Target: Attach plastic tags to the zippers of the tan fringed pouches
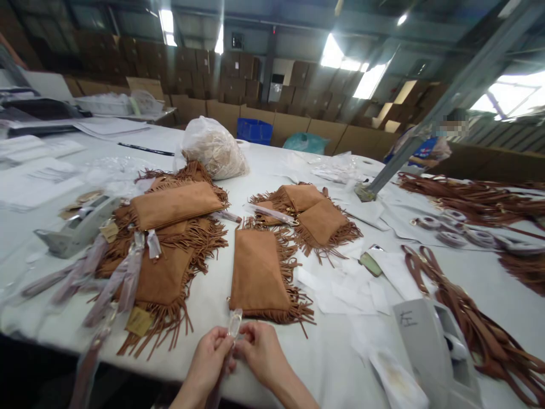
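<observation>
Close to the table's front edge, my left hand (208,357) pinches a brown strap in clear plastic wrap, whose wrapped clasp end (234,322) sticks up between my hands. My right hand (263,351) has its thumb and fingers closed on the same wrapped strap, just below the clasp. Right beyond my fingers lies a tan suede pouch (258,271) with fringe along its right and lower sides. Farther back are more fringed pouches (322,221), with a plastic-wrapped strap (273,214) across them. To the left, fringed pouches (176,205) are piled, with several wrapped straps (130,272) hanging off them.
Tape dispensers stand left (80,224) and right (434,352). Bare brown straps (472,318) lie at the right, near white rolls (453,227). A stuffed plastic bag (215,149) sits at the back. A metal post (409,147) rises from the table; a person (421,150) is behind it.
</observation>
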A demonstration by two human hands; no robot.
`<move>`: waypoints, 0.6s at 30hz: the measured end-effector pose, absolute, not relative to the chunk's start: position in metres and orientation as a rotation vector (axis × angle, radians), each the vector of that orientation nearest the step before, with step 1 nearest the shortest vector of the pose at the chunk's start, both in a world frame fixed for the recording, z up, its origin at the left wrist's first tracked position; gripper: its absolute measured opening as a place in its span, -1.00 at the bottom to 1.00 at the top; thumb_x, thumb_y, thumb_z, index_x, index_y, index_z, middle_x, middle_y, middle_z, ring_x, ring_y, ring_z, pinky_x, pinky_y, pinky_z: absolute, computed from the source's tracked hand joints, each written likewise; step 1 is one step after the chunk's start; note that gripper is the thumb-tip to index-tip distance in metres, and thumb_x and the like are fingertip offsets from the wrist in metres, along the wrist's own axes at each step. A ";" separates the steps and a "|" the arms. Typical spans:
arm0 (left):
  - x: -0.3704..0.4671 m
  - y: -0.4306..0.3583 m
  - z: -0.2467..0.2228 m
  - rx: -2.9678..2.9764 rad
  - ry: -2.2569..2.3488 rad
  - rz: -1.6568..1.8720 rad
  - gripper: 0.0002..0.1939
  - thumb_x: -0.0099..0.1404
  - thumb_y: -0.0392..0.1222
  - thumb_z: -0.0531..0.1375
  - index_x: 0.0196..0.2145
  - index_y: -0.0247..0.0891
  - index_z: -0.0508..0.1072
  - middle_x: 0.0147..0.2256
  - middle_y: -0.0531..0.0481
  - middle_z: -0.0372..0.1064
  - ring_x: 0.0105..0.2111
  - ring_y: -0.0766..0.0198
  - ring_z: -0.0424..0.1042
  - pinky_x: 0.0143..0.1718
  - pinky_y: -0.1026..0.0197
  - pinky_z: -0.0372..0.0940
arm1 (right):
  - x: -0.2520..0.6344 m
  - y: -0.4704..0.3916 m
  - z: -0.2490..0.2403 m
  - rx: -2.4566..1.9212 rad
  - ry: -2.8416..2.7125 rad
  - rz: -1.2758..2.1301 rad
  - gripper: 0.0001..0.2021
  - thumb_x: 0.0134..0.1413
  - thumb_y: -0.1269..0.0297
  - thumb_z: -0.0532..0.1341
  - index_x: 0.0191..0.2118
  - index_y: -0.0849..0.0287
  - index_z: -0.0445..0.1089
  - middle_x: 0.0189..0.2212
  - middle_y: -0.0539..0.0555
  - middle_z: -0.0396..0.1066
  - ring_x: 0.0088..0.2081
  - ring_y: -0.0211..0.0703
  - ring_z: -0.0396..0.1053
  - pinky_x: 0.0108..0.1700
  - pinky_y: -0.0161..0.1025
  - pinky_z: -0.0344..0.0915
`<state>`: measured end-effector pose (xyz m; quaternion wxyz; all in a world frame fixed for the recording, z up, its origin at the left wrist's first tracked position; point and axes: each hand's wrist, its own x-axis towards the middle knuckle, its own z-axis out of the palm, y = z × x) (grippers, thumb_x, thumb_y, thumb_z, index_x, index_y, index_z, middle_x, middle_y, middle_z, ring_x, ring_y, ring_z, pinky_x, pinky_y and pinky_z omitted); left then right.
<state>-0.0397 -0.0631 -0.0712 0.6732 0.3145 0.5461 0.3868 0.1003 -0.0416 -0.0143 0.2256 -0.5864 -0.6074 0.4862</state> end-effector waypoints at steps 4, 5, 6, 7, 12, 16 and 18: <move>-0.038 -0.064 -0.071 0.710 1.201 0.908 -0.50 0.02 0.22 0.28 -0.39 -0.30 0.31 -0.64 0.06 0.35 -0.71 0.36 0.28 -0.67 0.37 0.09 | 0.100 -0.048 -0.008 -1.554 -1.872 1.123 -0.70 -0.06 0.52 0.11 -0.16 0.20 0.42 -0.56 -0.01 0.42 -0.47 -0.22 0.35 -0.37 -0.35 0.16; -0.038 -0.064 -0.070 0.693 1.194 0.926 -0.50 0.02 0.22 0.29 -0.38 -0.29 0.30 -0.62 0.06 0.35 -0.70 0.37 0.28 -0.67 0.37 0.09 | 0.099 -0.049 -0.008 -1.528 -1.897 1.109 -0.66 -0.04 0.51 0.11 -0.10 0.20 0.38 -0.53 0.00 0.43 -0.44 -0.20 0.38 -0.34 -0.34 0.18; -0.037 -0.064 -0.068 0.673 1.183 0.940 -0.50 0.02 0.21 0.30 -0.37 -0.29 0.31 -0.60 0.06 0.36 -0.70 0.38 0.28 -0.66 0.37 0.09 | 0.100 -0.049 -0.008 -1.508 -1.906 1.109 -0.65 -0.03 0.51 0.10 -0.07 0.20 0.35 -0.51 0.01 0.44 -0.42 -0.19 0.39 -0.32 -0.34 0.19; -0.037 -0.064 -0.066 0.652 1.168 0.949 -0.51 0.02 0.19 0.30 -0.36 -0.29 0.31 -0.58 0.07 0.36 -0.69 0.40 0.28 -0.65 0.38 0.10 | 0.100 -0.048 -0.009 -1.491 -1.900 1.125 -0.66 -0.02 0.51 0.10 -0.07 0.19 0.34 -0.50 0.01 0.44 -0.42 -0.19 0.39 -0.31 -0.34 0.20; -0.038 -0.063 -0.054 0.549 1.117 0.919 -0.52 0.00 0.15 0.34 -0.34 -0.29 0.34 -0.56 0.10 0.34 -0.68 0.44 0.22 -0.66 0.39 0.05 | 0.101 -0.040 -0.015 -1.482 -1.719 1.218 -0.73 -0.04 0.54 0.08 -0.19 0.20 0.36 -0.56 -0.05 0.37 -0.48 -0.26 0.33 -0.36 -0.36 0.19; -0.035 -0.073 -0.052 0.571 1.190 0.859 -0.54 -0.06 0.16 0.38 -0.44 -0.26 0.36 -0.63 0.13 0.27 -0.69 0.37 0.23 -0.66 0.34 0.07 | 0.101 -0.053 -0.022 -1.597 -1.504 1.306 -0.69 -0.11 0.55 0.10 -0.20 0.18 0.40 -0.57 -0.07 0.32 -0.52 -0.29 0.27 -0.46 -0.39 0.15; -0.025 -0.072 -0.057 0.631 1.290 0.779 -0.64 0.01 0.07 0.39 -0.41 -0.21 0.40 -0.62 0.11 0.30 -0.63 0.26 0.31 -0.62 0.29 0.17 | 0.100 -0.061 -0.036 -1.632 -1.422 1.350 -0.67 -0.15 0.45 0.20 -0.17 0.10 0.43 -0.53 -0.07 0.35 -0.51 -0.28 0.26 -0.50 -0.39 0.12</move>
